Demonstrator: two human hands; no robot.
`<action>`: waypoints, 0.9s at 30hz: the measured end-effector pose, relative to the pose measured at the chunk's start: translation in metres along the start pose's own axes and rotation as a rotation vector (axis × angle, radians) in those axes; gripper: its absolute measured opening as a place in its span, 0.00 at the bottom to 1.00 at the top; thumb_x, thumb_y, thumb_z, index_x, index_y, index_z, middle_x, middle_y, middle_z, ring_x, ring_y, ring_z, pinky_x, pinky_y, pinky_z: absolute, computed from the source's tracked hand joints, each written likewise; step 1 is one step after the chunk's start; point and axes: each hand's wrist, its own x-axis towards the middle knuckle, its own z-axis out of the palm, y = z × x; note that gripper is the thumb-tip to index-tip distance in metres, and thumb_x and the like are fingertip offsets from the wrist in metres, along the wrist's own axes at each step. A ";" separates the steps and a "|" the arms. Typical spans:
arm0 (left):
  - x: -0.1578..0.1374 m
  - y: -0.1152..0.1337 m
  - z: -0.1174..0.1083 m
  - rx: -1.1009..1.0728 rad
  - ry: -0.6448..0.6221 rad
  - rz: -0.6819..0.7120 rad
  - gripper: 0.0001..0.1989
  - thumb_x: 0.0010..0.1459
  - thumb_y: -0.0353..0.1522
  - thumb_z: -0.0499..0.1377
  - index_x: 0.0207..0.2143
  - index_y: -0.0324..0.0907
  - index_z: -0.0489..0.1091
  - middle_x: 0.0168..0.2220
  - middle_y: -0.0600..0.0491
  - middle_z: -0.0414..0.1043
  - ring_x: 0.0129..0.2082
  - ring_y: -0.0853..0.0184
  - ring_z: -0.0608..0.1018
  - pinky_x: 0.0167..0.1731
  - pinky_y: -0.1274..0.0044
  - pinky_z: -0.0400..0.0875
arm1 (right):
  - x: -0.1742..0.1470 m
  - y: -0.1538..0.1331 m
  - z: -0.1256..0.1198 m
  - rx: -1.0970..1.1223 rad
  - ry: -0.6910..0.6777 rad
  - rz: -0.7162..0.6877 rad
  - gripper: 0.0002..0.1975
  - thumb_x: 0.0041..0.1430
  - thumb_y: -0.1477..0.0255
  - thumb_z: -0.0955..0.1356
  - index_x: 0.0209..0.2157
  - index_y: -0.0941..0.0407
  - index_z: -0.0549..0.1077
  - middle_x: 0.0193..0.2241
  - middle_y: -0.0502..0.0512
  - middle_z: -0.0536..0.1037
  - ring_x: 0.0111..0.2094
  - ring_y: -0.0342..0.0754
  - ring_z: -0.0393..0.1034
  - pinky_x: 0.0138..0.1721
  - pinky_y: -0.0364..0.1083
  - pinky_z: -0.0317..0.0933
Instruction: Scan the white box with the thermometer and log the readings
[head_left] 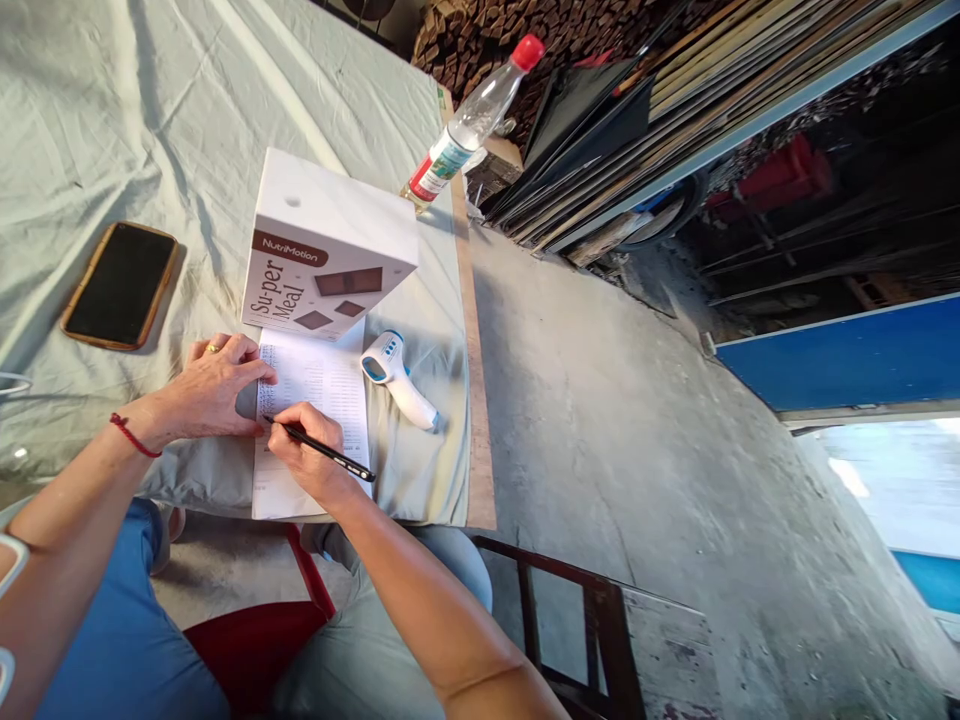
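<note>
My right hand [311,450] grips a black pen [330,453], its tip down at the left side of a printed sheet of paper [341,390]. Handwriting runs along that left margin. Beside the sheet's left edge rests my left hand [217,385], fingers spread, thumb and fingertips at the paper's border. A white NutriMotion box [337,225] stands at the far end of the sheet and covers part of it. To the right of the paper lies a white and blue infrared thermometer [397,378].
A phone [120,285] in a brown case lies at the left on the cloth-covered table [202,90]. Behind the box, near the table's right edge, stands a clear bottle [469,125] with a red cap. A dark wooden frame [600,640] is at the lower right.
</note>
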 end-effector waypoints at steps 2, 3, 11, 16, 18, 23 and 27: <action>0.000 0.000 0.000 -0.003 -0.010 -0.009 0.26 0.44 0.47 0.67 0.45 0.45 0.78 0.46 0.44 0.66 0.48 0.50 0.68 0.52 0.54 0.63 | 0.000 -0.001 -0.001 0.012 -0.006 -0.002 0.07 0.53 0.66 0.63 0.25 0.52 0.68 0.21 0.49 0.71 0.23 0.44 0.65 0.33 0.44 0.65; 0.001 0.000 -0.001 -0.003 -0.014 -0.014 0.26 0.44 0.47 0.67 0.45 0.45 0.78 0.46 0.44 0.66 0.48 0.49 0.68 0.52 0.54 0.63 | 0.000 -0.001 -0.001 0.023 -0.002 0.002 0.07 0.53 0.65 0.64 0.25 0.52 0.68 0.20 0.48 0.71 0.23 0.44 0.65 0.32 0.44 0.65; 0.002 0.004 -0.004 -0.008 -0.026 -0.035 0.24 0.44 0.45 0.67 0.43 0.46 0.78 0.45 0.45 0.66 0.48 0.49 0.68 0.51 0.54 0.64 | 0.000 0.001 0.000 0.029 0.018 0.043 0.08 0.53 0.64 0.64 0.26 0.52 0.69 0.21 0.49 0.72 0.24 0.45 0.66 0.33 0.45 0.66; 0.002 0.004 -0.005 0.000 -0.013 -0.024 0.24 0.44 0.44 0.67 0.44 0.46 0.78 0.45 0.44 0.67 0.47 0.49 0.68 0.49 0.54 0.64 | 0.000 0.001 0.001 0.031 0.048 0.042 0.08 0.53 0.64 0.64 0.26 0.53 0.69 0.21 0.49 0.72 0.24 0.45 0.66 0.32 0.44 0.65; 0.002 0.004 -0.005 -0.003 -0.017 -0.022 0.23 0.44 0.44 0.66 0.43 0.45 0.78 0.45 0.44 0.67 0.47 0.49 0.68 0.49 0.54 0.64 | 0.000 0.002 0.001 0.030 0.062 0.026 0.07 0.53 0.64 0.64 0.26 0.53 0.68 0.21 0.49 0.72 0.24 0.45 0.65 0.32 0.44 0.65; 0.001 0.004 -0.004 0.021 -0.038 -0.037 0.25 0.44 0.43 0.66 0.45 0.45 0.78 0.46 0.44 0.66 0.48 0.50 0.68 0.50 0.55 0.64 | 0.000 0.003 -0.001 0.050 0.083 -0.049 0.07 0.55 0.66 0.64 0.26 0.53 0.68 0.20 0.47 0.71 0.21 0.43 0.64 0.29 0.42 0.63; 0.002 0.004 -0.003 0.033 -0.047 -0.048 0.25 0.44 0.43 0.67 0.46 0.46 0.78 0.47 0.45 0.66 0.48 0.49 0.68 0.50 0.55 0.64 | -0.002 0.005 0.000 0.033 0.122 -0.072 0.07 0.56 0.67 0.64 0.27 0.54 0.69 0.20 0.47 0.71 0.21 0.43 0.63 0.28 0.42 0.62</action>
